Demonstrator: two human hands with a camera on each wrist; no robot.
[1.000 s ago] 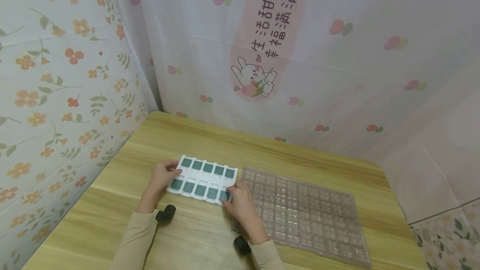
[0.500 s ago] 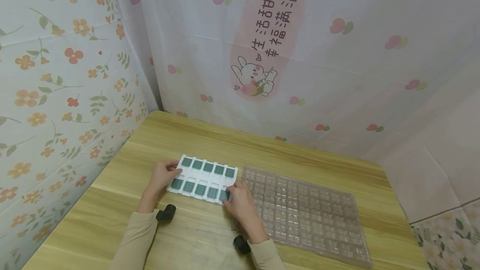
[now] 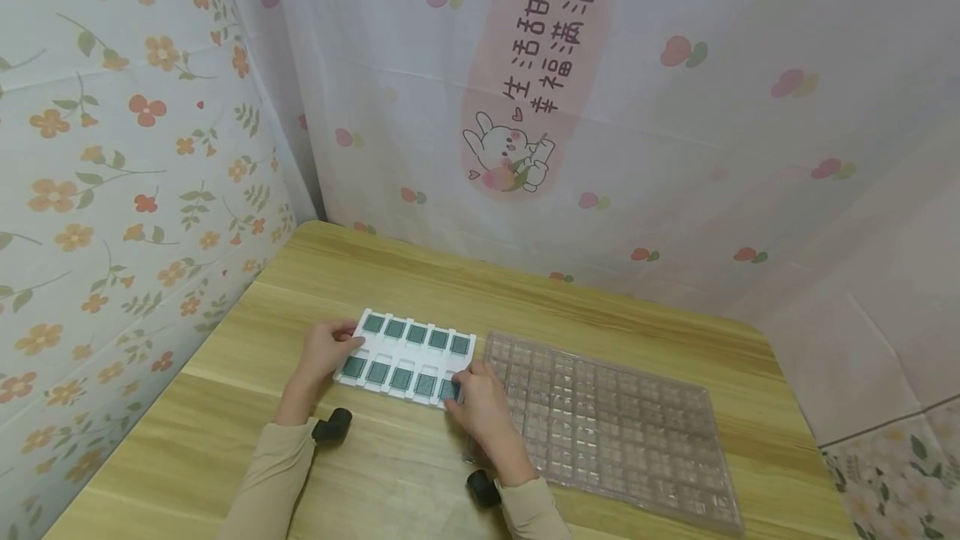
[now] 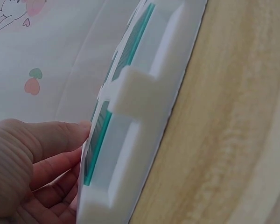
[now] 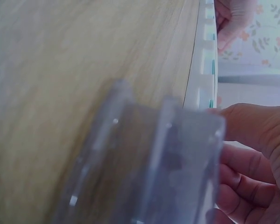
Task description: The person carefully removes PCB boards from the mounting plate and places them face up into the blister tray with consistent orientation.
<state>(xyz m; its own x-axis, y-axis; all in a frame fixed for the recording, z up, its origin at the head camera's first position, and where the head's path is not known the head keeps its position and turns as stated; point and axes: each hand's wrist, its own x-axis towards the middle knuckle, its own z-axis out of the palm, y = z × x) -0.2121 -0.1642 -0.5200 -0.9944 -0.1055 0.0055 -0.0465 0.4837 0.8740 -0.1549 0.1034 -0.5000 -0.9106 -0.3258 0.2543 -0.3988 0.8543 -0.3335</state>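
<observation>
Still left hand (image 3: 327, 351) and right hand (image 3: 481, 402) on white tray (image 3: 409, 354).

White tray (image 3: 420, 354) partly hidden, sleeves (image 3: 268, 475) cropped

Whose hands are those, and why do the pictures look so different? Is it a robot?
No robot here! These are a person's own left hand and right hand. The wide picture comes from a camera worn on the head, looking forward and down. The two close-ups come from cameras on the wrists, so everything looks big and tipped over. The small black things by the wrists are probably those cameras.

On the wooden table are two trays. The white tray has ten green squares in two rows. The left hand pinches one end, and the right hand holds the near corner at the other. Beside it lies the clear plastic tray, full of little compartments. Its edge looms large in the right wrist picture.
</observation>
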